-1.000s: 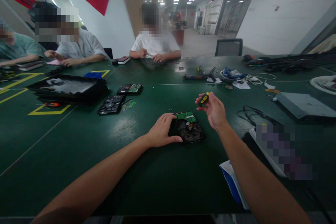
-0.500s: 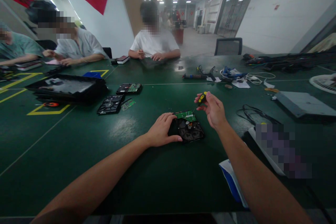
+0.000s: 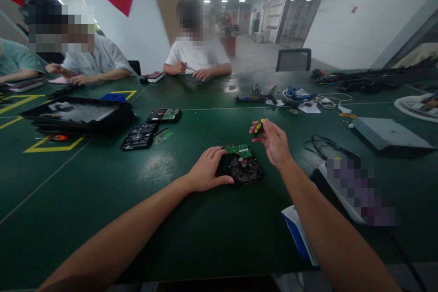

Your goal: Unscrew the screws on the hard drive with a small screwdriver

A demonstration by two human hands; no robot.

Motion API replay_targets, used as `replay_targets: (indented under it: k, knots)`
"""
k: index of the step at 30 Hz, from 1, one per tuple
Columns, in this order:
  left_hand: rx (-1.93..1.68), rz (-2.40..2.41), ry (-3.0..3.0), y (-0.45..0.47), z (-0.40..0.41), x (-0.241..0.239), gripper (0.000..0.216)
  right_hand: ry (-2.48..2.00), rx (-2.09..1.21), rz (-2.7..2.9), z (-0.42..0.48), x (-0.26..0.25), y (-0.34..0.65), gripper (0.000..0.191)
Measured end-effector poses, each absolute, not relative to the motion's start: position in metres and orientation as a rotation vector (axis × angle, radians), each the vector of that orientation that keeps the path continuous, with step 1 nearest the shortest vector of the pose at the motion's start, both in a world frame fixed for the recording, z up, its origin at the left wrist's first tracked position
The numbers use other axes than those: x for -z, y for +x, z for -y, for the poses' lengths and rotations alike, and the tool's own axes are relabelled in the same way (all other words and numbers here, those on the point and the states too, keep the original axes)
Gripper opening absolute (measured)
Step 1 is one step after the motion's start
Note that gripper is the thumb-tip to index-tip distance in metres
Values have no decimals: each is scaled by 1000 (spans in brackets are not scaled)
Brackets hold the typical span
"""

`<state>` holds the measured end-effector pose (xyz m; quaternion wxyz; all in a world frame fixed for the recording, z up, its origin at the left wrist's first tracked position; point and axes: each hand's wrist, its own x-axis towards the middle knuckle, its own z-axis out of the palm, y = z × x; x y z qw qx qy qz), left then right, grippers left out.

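Note:
A black hard drive [image 3: 244,169] lies circuit side up on the green table [image 3: 102,191], its green circuit board [image 3: 238,149] at the far end. My left hand [image 3: 205,173] rests on the drive's left edge, fingers curled over it and thumb along the near side. My right hand [image 3: 273,142] hovers just right of and above the drive, fingers pinched on a small yellow-and-black screwdriver [image 3: 258,127]. Its tip points down toward the board's far right corner.
Two more drives [image 3: 138,136] [image 3: 164,115] and a loose green board [image 3: 162,136] lie to the left, beside a black tray [image 3: 73,114]. Cables [image 3: 323,146], tools [image 3: 255,97] and a grey case [image 3: 388,133] fill the right. A blue-white packet [image 3: 298,232] lies near my right forearm. Other people sit opposite.
My head has shifted a little, so everything sits slightly further left in view. Both hands keep their places, the right one still pinching the screwdriver over the board.

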<state>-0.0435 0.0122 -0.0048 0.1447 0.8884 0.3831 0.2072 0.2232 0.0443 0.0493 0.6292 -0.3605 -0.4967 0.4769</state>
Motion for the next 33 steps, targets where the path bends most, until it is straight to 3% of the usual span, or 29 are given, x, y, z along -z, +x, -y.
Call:
replay_targets:
  k: [33]
  knots:
    - [-607,-1095,2563,-44,-12,5,96,-838,-1090,1128,-43,-51,222,39]
